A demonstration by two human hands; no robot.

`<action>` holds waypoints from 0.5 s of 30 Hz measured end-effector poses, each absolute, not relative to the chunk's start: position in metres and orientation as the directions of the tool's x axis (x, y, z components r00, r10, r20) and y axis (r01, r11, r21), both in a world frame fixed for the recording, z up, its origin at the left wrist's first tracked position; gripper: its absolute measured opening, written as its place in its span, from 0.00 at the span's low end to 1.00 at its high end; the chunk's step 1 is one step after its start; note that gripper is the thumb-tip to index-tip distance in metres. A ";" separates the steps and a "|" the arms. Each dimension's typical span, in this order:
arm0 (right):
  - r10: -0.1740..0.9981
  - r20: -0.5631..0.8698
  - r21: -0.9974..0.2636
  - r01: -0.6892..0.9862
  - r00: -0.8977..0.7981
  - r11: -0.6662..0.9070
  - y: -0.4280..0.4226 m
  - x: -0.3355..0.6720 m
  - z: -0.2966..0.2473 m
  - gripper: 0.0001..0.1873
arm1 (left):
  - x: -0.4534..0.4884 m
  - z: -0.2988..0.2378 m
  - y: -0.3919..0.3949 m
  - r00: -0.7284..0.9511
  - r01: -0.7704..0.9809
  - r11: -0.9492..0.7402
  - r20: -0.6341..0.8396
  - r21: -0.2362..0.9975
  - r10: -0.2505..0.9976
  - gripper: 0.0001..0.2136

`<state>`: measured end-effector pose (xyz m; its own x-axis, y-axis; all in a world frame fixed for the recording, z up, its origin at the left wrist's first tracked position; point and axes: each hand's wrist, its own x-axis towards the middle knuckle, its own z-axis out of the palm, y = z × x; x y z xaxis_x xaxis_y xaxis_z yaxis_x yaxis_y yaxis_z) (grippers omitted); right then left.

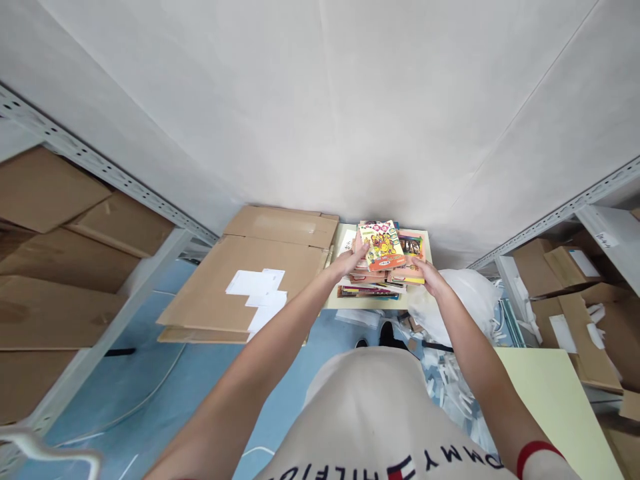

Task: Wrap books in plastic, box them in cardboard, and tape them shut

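Note:
A small yellow book (pixel 382 244) with cartoon figures and an orange lower band lies tilted over the top of a stack. My left hand (pixel 352 260) grips its left side, thumb on the cover. Partly under it, to the right, is a pink book (pixel 409 275) with a dark picture. My right hand (pixel 430 276) is closed at the lower right edge of this pink book; its fingers underneath are hidden. Below both lies a pile of thin books (pixel 371 291) on a pale yellow table (pixel 345 301).
Flattened cardboard boxes (pixel 200 293) with white papers (pixel 265 293) lie left of the books. A white plastic bag (pixel 465 300) stands to the right, above floor scraps. Shelves with cardboard boxes (pixel 55 293) flank both sides. A grey wall (pixel 320 120) rises behind.

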<state>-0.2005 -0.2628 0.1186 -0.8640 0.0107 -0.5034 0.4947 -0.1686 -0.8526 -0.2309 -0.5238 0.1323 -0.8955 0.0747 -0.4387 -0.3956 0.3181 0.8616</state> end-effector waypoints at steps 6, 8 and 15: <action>0.085 -0.449 -0.888 0.434 -0.890 -0.151 -0.265 -0.198 0.116 0.15 | -0.222 0.146 -0.510 -0.919 -0.366 0.371 -0.394 0.853 0.000 0.29; 0.092 -0.425 -0.902 0.412 -0.901 -0.133 -0.264 -0.196 0.118 0.15 | -0.221 0.144 -0.506 -0.925 -0.357 0.390 -0.380 0.849 -0.018 0.28; 0.032 -0.447 -0.887 0.439 -0.894 -0.146 -0.250 -0.192 0.126 0.14 | -0.227 0.141 -0.495 -0.917 -0.383 0.294 -0.398 0.876 -0.009 0.25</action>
